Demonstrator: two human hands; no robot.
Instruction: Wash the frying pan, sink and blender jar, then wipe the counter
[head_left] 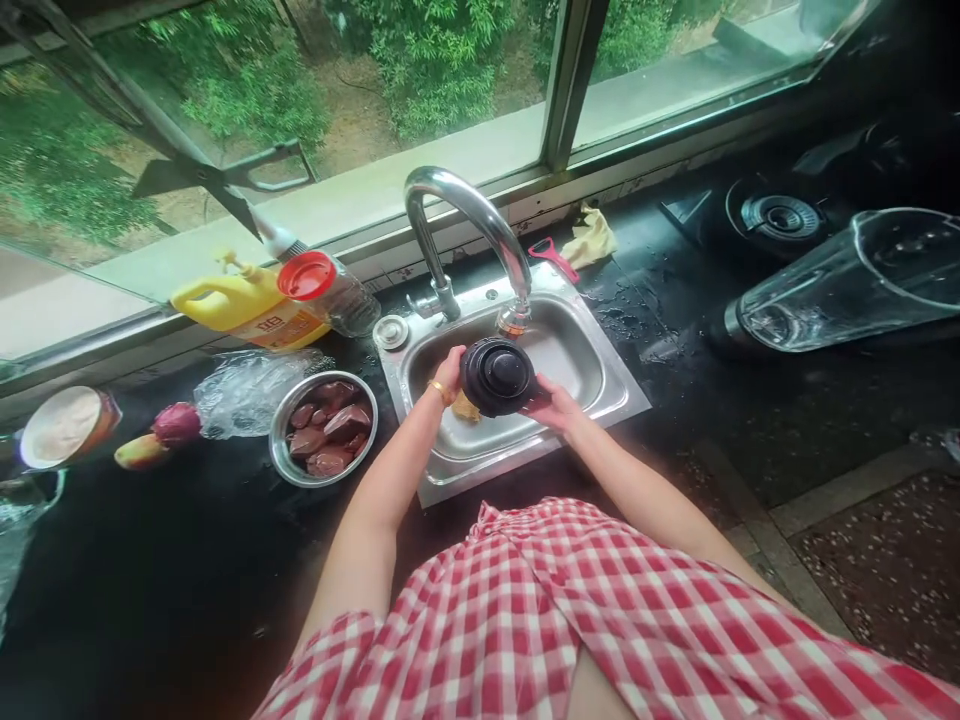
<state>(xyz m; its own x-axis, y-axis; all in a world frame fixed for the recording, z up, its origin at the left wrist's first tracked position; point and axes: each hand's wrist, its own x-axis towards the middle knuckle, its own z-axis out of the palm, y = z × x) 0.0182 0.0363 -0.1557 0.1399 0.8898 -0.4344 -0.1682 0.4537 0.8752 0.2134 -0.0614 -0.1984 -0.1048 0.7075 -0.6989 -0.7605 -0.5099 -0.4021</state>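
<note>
Over the steel sink [592, 395] I hold a round black lid [498, 375] with a raised knob in its middle. My right hand [553, 406] grips its right edge from below. My left hand [448, 376] touches its left side, and a yellowish sponge or cloth [466, 407] shows just under that hand. The curved chrome tap [469, 215] ends right above the lid. Whether water runs I cannot tell.
Left of the sink stand a steel bowl of dark red meat pieces [324, 428], a yellow detergent bottle [240, 305], a red-capped jar [330, 290] and a crumpled plastic bag [244, 390]. A clear blender jug [840, 285] lies at the right near a gas burner [780, 215].
</note>
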